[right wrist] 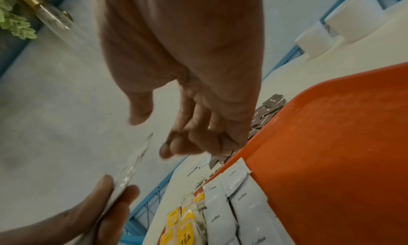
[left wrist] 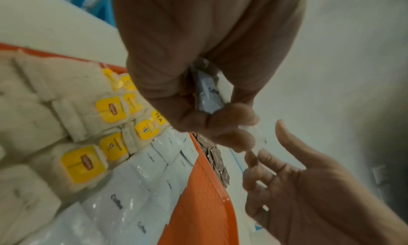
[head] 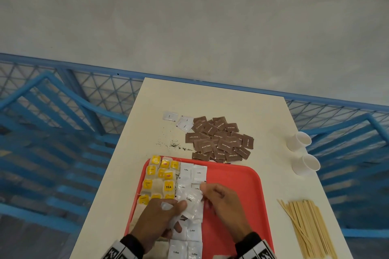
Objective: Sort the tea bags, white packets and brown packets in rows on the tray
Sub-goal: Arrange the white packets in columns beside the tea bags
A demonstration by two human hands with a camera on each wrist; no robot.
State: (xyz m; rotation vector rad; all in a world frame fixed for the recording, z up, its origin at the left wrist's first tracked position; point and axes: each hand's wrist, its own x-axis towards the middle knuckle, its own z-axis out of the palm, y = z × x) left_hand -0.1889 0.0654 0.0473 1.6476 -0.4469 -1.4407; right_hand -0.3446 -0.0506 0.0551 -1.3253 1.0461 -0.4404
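Note:
A red tray [head: 233, 183] lies at the table's near edge. Tea bags [head: 162, 176] with yellow tags fill its left columns, and white coffee packets [head: 192, 172] lie in columns beside them. My left hand [head: 176, 206] grips a small stack of white packets [head: 193, 204] above the tray's middle, pinched between thumb and fingers [left wrist: 220, 114]. My right hand [head: 208, 193] hovers just right of the stack, its fingers [right wrist: 187, 142] loosely curled and holding nothing. A heap of brown sugar packets [head: 219, 139] sits on the table beyond the tray, with two white packets [head: 179, 120] at its left.
Two white paper cups [head: 302, 151] lie on their sides at the table's right edge. A bundle of wooden stirrers [head: 307, 227] lies right of the tray. Spilt tea grains [head: 172, 145] dot the table. Blue metal racks [head: 52, 132] surround the table.

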